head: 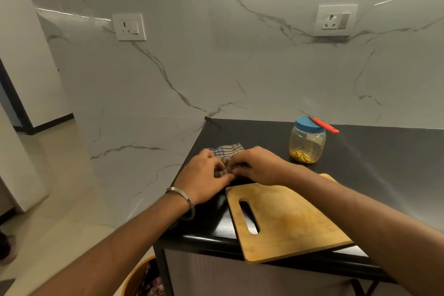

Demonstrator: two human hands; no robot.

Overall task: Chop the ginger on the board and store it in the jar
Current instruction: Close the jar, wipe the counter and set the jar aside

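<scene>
I see one jar (307, 143), blue lid on, upright on the desk (384, 163) with chopped ginger (303, 156) at its bottom, one knife (323, 124) lying across the lid, red handle pointing right, one bare board (283, 218) nearer, and both hands' fingers (225, 176) pinching one checked cloth (228, 150).

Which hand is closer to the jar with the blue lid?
The right hand. It lies just left of the jar on the checked cloth; the left hand is farther left, beyond the right one.
</scene>
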